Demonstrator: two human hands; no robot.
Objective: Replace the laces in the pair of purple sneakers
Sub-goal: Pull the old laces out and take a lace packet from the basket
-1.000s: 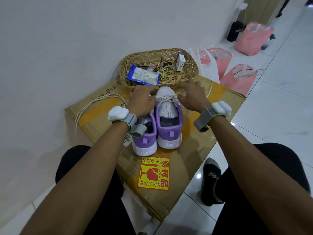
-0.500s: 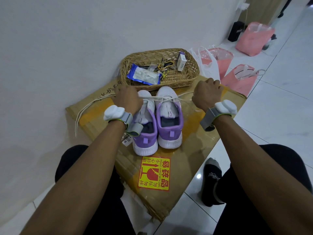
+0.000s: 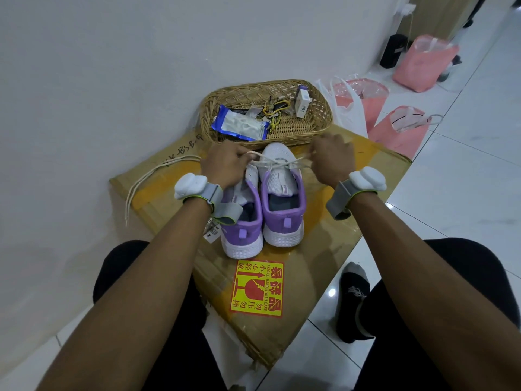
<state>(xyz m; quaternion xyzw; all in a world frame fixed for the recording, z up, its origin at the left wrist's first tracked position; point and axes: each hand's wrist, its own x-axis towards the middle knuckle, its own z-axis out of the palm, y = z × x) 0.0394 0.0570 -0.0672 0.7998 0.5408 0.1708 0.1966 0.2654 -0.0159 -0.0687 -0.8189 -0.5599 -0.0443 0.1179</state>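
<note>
A: On the left?
B: The left hand (image 3: 225, 168) grips one end of the white lace (image 3: 277, 163).
A: And the purple sneakers (image 3: 284, 219)?
B: Side by side on the cardboard (image 3: 324, 244), near the basket (image 3: 324, 115). The right hand (image 3: 333, 162) pinches the other end.

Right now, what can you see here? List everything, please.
sneakers: two, purple, side by side on cardboard
white lace: one, white, across one sneaker's front
loose lace: one, cream, cardboard's left
basket: one, tan wicker, behind the sneakers
packet: one, blue, in basket
box: one, white, in basket
cardboard: one, brown, under sneakers and basket
sticker: one, red and yellow, on cardboard
bags: three, pink, floor at right
left hand: grips white lace
right hand: pinches white lace
</note>
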